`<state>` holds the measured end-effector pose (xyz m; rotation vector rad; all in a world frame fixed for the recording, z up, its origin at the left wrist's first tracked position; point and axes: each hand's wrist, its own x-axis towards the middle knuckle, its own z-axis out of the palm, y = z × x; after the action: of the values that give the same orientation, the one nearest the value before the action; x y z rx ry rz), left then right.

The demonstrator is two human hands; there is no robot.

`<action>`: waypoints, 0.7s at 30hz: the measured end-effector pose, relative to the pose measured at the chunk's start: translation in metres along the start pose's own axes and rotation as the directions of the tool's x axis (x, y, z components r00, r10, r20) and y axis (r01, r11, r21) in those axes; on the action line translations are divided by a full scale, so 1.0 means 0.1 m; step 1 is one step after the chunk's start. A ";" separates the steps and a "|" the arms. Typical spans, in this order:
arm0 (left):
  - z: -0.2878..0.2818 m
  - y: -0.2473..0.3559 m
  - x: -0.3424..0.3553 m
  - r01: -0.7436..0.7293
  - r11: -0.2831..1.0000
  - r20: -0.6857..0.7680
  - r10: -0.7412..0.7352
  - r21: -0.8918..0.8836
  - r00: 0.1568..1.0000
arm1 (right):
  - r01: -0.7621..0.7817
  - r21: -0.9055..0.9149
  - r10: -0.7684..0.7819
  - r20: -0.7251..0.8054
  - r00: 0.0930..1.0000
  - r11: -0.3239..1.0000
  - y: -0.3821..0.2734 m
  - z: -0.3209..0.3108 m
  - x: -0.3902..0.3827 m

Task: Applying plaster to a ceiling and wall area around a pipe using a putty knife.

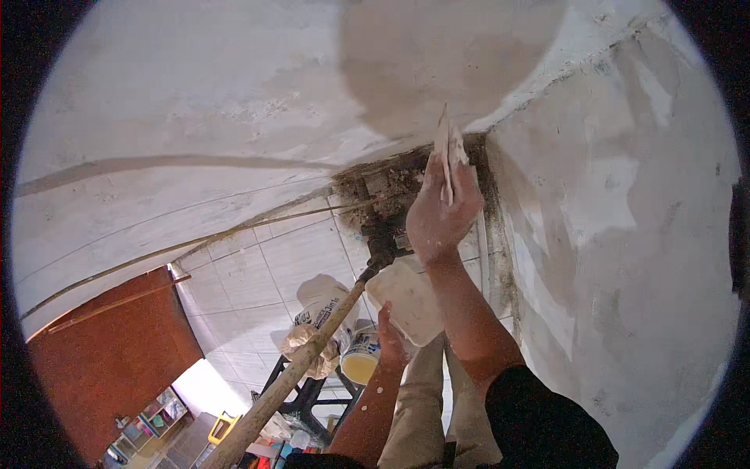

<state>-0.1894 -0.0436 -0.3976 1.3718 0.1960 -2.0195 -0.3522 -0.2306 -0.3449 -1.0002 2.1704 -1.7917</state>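
Observation:
My right hand (442, 223) is raised in the middle of the view, its fingers closed on a thin, putty-smeared scraper (448, 144). The blade points up toward the whitish plastered surface (258, 94) and appears nearly edge-on, so its full shape is hidden. Lower down, my left hand (392, 340) grips the side of a shallow whitish plastic tub (408, 303). The tub is below my right wrist and partly behind that forearm. Pale spots dot my left forearm. Dark, rough masonry (398, 180) shows beyond my right hand.
A wooden pole (301, 367) slants up close to my left arm. Beneath are an open bucket (359, 369), a white bag (324, 301) and a black stand (324, 406). A patchy wall (617, 227) rises on the right; a brown panel (117, 352) hangs left. A thin cable (195, 238) crosses.

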 end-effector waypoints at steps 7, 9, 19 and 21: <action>0.20 0.18 -0.20 -0.056 0.998 0.008 0.057 -0.026 0.998 | -0.131 0.133 0.085 0.305 0.949 0.982 -0.10 -0.09 -0.01; 0.20 0.20 -0.22 -0.049 0.996 0.042 0.052 -0.076 0.998 | -0.309 0.283 0.190 0.380 0.905 0.908 -0.04 -0.27 -0.11; 0.50 0.45 -0.16 -0.271 0.961 -0.001 0.271 0.058 0.963 | -0.763 0.425 0.410 0.660 0.630 0.487 0.54 -1.42 -0.64; 0.53 0.38 -0.10 -0.299 0.951 0.054 0.295 0.081 0.954 | -0.662 0.453 0.500 0.435 0.749 0.597 0.51 -1.52 -0.79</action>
<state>-0.2047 -0.0930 -0.3572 1.3230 -0.1151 -1.8189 -0.3896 -0.0583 -0.3735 -0.2761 1.3686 -1.6725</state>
